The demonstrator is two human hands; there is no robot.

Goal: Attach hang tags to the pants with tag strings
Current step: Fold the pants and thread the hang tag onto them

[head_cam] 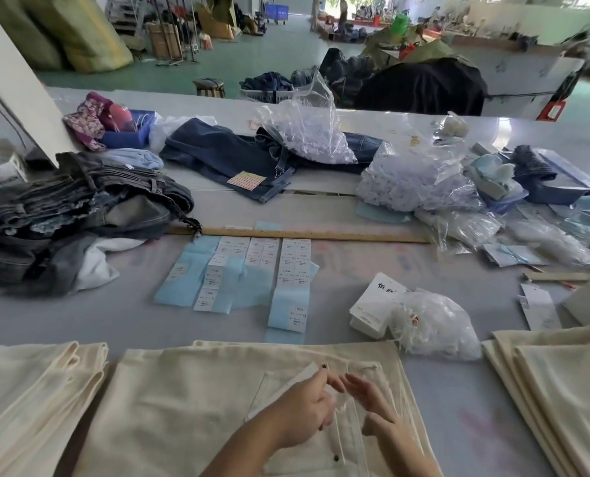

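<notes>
Cream pants (190, 401) lie flat on the table edge nearest me, waistband to the right. My left hand (302, 413) grips a white hang tag (298, 375) over the back pocket, fingers curled around it. My right hand (376, 404) is beside it, fingers fairly straight and touching the tag area; a thin tag string between the hands is too blurred to make out. A stack of white hang tags (373, 306) and a clear bag of tag strings (434, 325) sit just beyond the pants.
Folded cream pants are stacked at left (32, 380) and right (558, 383). Blue label sheets (249, 273) and a wooden ruler (304, 234) lie mid-table. Piled jeans (80, 208), dark denim (238, 156) and plastic bags (414, 177) crowd the far side.
</notes>
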